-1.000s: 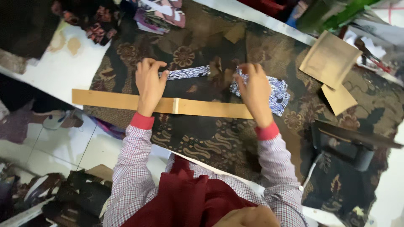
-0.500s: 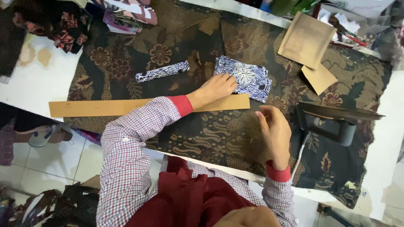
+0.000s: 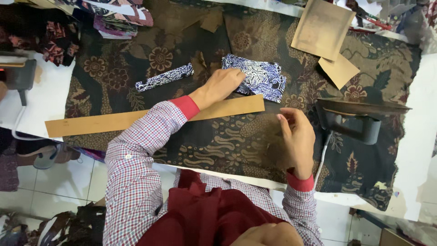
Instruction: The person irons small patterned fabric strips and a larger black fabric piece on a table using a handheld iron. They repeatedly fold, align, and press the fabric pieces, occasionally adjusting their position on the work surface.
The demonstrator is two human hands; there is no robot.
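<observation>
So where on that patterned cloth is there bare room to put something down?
Bare cloth lies below the long strip, left of the right hand, and between narrow band and top edge. Crowded around the blue piece under the left hand, and by the iron.

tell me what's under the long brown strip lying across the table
The long brown strip lies flat on the dark patterned cloth that covers the table. Its left end juts past the cloth's edge. The left forearm crosses over the strip's middle, so that stretch is hidden.

Iron at right; cardboard pcs top; fabric stack top-left.
</observation>
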